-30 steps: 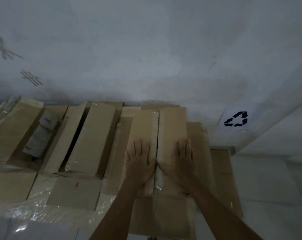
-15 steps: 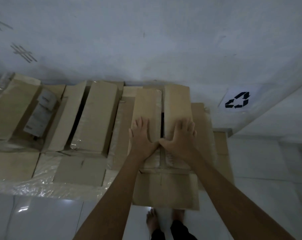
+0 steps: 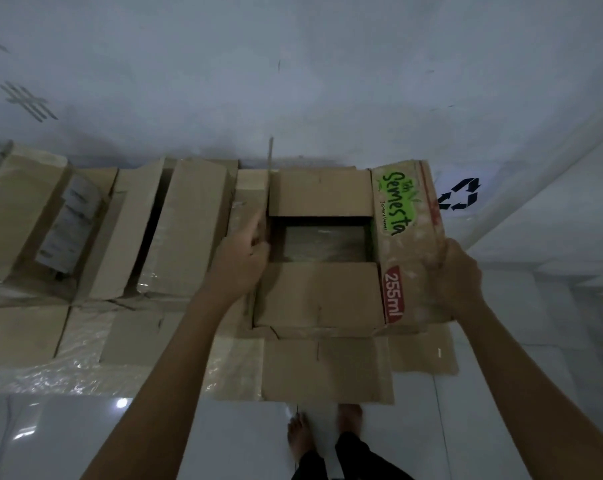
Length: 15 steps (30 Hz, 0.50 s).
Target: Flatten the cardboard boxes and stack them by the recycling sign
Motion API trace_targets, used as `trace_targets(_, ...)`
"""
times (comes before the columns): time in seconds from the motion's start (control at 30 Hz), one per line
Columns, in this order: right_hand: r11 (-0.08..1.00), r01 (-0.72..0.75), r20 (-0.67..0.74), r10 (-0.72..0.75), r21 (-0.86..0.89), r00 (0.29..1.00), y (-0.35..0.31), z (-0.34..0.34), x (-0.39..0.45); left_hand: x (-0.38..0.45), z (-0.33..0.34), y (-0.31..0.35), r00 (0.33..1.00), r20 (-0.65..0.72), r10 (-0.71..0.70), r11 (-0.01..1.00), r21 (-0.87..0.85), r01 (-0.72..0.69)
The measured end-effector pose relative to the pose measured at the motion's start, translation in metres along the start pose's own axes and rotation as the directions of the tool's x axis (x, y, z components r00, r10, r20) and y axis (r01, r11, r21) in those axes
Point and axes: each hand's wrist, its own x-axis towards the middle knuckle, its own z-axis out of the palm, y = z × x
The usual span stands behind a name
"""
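Cardboard box (image 3: 322, 296) flap reads "Semesta", "255ml".

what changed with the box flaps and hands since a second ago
Both hands left the closed top flaps and pulled them apart: the left hand grips the left flap, the right hand the printed flap. The recycling sign and neighbouring boxes stayed put.

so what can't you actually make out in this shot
- Head view: the left hand covers its own fingertips on the left flap, so the grip is unclear.
- The printed flap hides the right hand's thumb.
- The box interior is too shadowed to read.
- Small print under "Semesta" is too small.
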Motion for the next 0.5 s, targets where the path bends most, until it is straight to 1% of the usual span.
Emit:
trace_targets(0.03, 0.996, 0.048, 0.0, -0.048, -0.076, 0.999, 0.004, 0.008, -0.001, 0.0, -0.009, -0.007, 0.999, -0.046, -0.005, 0.999, 0.045, 0.007)
trace_targets(0.07, 0.983, 0.14, -0.006, -0.142, -0.12, 0.99, 0.004, 0.015, -0.004, 0.0, -0.017, -0.018, 0.995, -0.101, -0.025, 0.994, 0.108, 0.036)
trace_targets(0.1, 0.956, 0.258, -0.001, -0.26, -0.139, 0.966, 0.002, 0.021, -0.005, 0.001, -0.023, -0.029, 0.985, -0.161, -0.057, 0.98, 0.18, 0.086)
trace_targets(0.13, 0.931, 0.345, -0.001, -0.347, -0.119, 0.938, -0.005, 0.024, -0.008, 0.003, -0.027, -0.041, 0.971, -0.215, -0.101, 0.955, 0.252, 0.155)
trace_targets(0.17, 0.926, 0.374, 0.034, -0.373, -0.046, 0.927, -0.014, 0.024, -0.01, 0.005, -0.028, -0.051, 0.955, -0.257, -0.148, 0.91, 0.343, 0.233)
trace_targets(0.2, 0.918, 0.396, 0.06, -0.394, -0.016, 0.917, -0.019, 0.027, -0.011, 0.006, -0.026, -0.06, 0.944, -0.281, -0.171, 0.839, 0.461, 0.289)
trace_targets(0.23, 0.907, 0.42, 0.088, -0.416, -0.038, 0.905, -0.025, 0.029, -0.012, 0.005, -0.019, -0.064, 0.945, -0.284, -0.163, 0.764, 0.569, 0.303)
trace_targets(0.27, 0.894, 0.444, 0.148, -0.431, -0.066, 0.89, -0.029, 0.032, -0.012, 0.004, -0.01, -0.067, 0.959, -0.26, -0.116, 0.724, 0.639, 0.261)
trace_targets(0.3, 0.891, 0.447, 0.2, -0.426, -0.074, 0.882, -0.031, 0.036, -0.01, 0.003, 0.001, -0.069, 0.98, -0.191, -0.049, 0.742, 0.65, 0.163)
trace_targets(0.33, 0.898, 0.434, 0.249, -0.407, -0.065, 0.879, -0.035, 0.037, -0.008, 0.0, 0.012, -0.067, 0.996, -0.091, 0.009, 0.798, 0.601, 0.048)
trace_targets(0.37, 0.899, 0.431, 0.293, -0.392, -0.081, 0.872, -0.037, 0.04, -0.006, -0.003, 0.023, -0.067, 0.999, 0.013, 0.036, 0.856, 0.515, -0.038)
trace_targets(0.4, 0.895, 0.427, 0.315, -0.372, -0.128, 0.873, -0.038, 0.043, -0.001, -0.005, 0.034, -0.068, 0.993, 0.115, 0.017, 0.896, 0.439, -0.067)
trace_targets(0.43, 0.888, 0.426, 0.313, -0.361, -0.173, 0.879, -0.037, 0.047, 0.005, -0.008, 0.042, -0.07, 0.979, 0.201, -0.03, 0.921, 0.387, -0.051)
trace_targets(0.47, 0.884, 0.42, 0.292, -0.354, -0.207, 0.889, -0.038, 0.049, 0.01, -0.011, 0.048, -0.073, 0.966, 0.246, -0.075, 0.934, 0.357, -0.019)
trace_targets(0.5, 0.887, 0.406, 0.255, -0.349, -0.222, 0.902, -0.042, 0.051, 0.016, -0.012, 0.051, -0.075, 0.964, 0.25, -0.094, 0.943, 0.334, 0.005)
